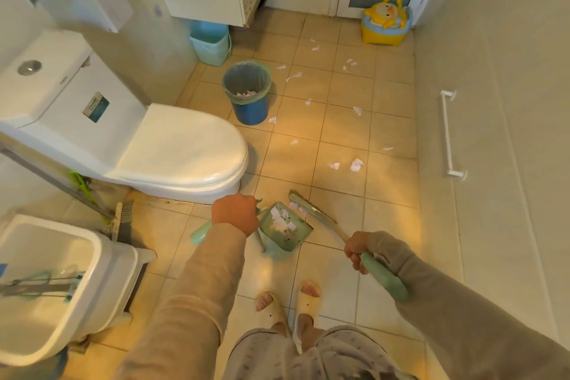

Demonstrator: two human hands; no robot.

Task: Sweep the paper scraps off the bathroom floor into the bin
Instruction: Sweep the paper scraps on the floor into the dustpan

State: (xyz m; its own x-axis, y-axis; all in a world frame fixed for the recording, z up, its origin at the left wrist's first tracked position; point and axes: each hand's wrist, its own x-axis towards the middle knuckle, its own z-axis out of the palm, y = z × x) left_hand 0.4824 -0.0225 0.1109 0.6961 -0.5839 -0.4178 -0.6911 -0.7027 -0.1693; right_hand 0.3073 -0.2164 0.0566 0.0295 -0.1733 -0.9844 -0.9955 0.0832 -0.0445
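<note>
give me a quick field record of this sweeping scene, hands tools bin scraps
left hand: grips dustpan handle
right hand: grips broom handle
dustpan: on floor, scraps inside
bin: blue, lined, beside toilet, a few scraps inside
paper scraps: many scattered on tiles beyond the broom
task: unfinished

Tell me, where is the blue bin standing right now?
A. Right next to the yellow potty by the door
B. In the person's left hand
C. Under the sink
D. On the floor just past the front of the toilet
D: the blue bin stands on the floor tiles just beyond the toilet lid's front edge, far from the yellow potty, with a few scraps already inside it.
</note>
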